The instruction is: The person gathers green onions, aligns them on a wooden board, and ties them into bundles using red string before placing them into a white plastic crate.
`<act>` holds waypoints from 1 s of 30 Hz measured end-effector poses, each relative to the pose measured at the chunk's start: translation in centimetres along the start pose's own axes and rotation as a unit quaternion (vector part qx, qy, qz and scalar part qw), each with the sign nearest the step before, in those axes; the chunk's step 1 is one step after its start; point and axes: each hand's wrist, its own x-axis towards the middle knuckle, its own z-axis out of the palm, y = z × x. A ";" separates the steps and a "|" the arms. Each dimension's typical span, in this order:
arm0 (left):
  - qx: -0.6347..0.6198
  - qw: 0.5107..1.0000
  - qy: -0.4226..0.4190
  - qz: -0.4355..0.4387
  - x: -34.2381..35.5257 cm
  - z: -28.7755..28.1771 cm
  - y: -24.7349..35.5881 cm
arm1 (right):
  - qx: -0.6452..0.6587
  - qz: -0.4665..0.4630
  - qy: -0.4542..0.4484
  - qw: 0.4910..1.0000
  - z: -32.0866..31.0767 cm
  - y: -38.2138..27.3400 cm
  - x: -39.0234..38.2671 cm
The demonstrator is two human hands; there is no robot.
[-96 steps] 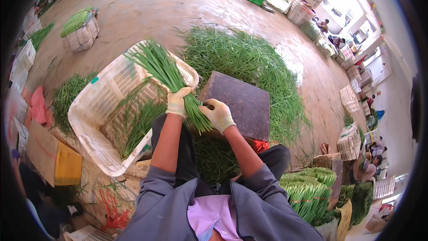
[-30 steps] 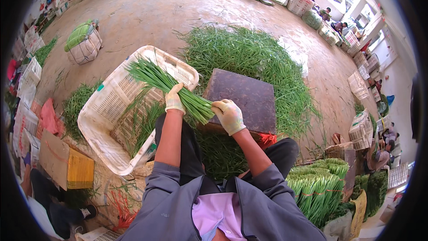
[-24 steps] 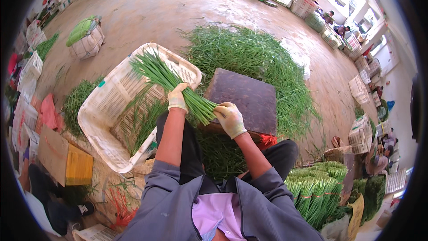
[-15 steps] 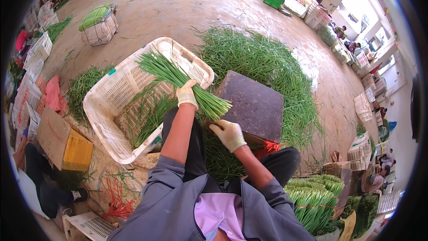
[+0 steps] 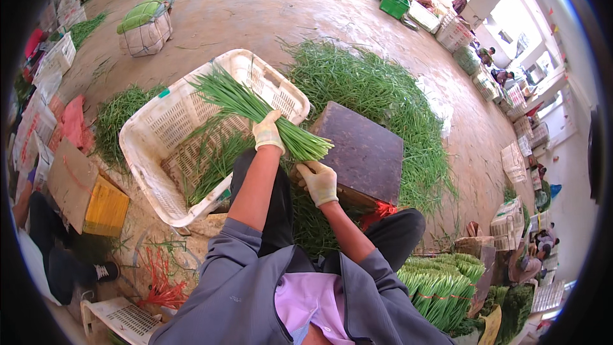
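My left hand [image 5: 268, 131], in a pale glove, is wrapped round a bunch of long green chives [image 5: 235, 99]. The bunch slants over the crate and the dark box, with its leafy tips up to the left and its pale cut ends down to the right. Just below those ends is my right hand [image 5: 319, 183], also gloved, its fingers drawn together at the near left edge of the dark box [image 5: 362, 145]. What they pinch, if anything, is too small to make out. Loose chives [image 5: 220, 163] lie inside the white plastic crate [image 5: 142, 177] to my left.
A wide heap of loose greens [image 5: 370, 80] spreads behind and right of the box. Red ties [image 5: 378, 215] hang at its near side. Tied upright bundles [image 5: 440, 291] stand at lower right. A cardboard-and-yellow box [image 5: 105, 204] and another person's shoe [image 5: 107, 272] are at left.
My right hand has moved up and to the left, closer under the cut ends, and its fingers have drawn together. My left hand keeps its hold on the bunch, nearly still.
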 end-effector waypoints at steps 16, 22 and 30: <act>0.160 0.972 -0.170 -0.009 -2.3 0.5 -0.7 | -0.287 -0.230 0.066 0.927 -9.0 -1.9 -2.6; 0.130 0.914 -0.280 -0.262 -5.8 -0.3 -8.2 | -0.142 -0.143 -0.013 0.979 -7.1 5.3 -0.2; 0.172 0.885 -0.280 -0.328 -6.2 0.3 -12.7 | -0.101 -0.033 0.054 0.993 -9.1 7.7 -1.1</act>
